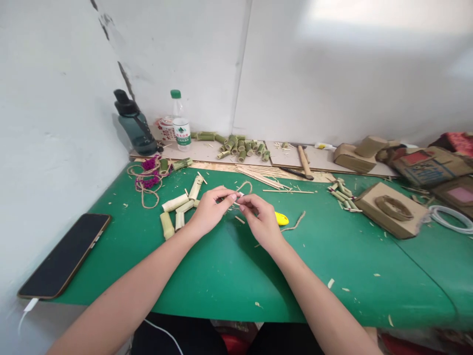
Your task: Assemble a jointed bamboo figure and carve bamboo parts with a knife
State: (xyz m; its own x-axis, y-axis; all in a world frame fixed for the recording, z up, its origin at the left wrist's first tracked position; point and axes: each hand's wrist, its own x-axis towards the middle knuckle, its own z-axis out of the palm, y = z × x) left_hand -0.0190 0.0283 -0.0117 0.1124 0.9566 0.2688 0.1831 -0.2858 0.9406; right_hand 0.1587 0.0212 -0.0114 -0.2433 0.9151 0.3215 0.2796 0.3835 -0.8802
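"Where are you seeing the thin tan fibrous twine (251, 186)?"

"It's running between my left hand (210, 209) and my right hand (264, 224), above the green-covered bench (207, 281), with a small loop rising behind the fingertips."

"And what are the fingers doing?"

"Both sets are pinching, thumb against forefinger, and their tips are nearly meeting. They're apparently gripping the twine; a tiny pale bit is showing there, and I'm not managing to tell what it is."

"How are you expecting it to handle?"

"I'm judging it light, limp and slightly rough, so it's hardly going to be slippery, though its fibres could be fraying. I'd be taking hold close to the loop's base, one pinch on each side, since a grip farther out would be letting it sag."

"What's lying nearby?"

"Short pale hollow bamboo tubes (175, 202) are lying beside my left hand. A bright yellow rounded handle (282, 219) is resting just beyond my right, near a curved tan strand (294, 226); whether that's joining the held piece, I'm not able to tell."
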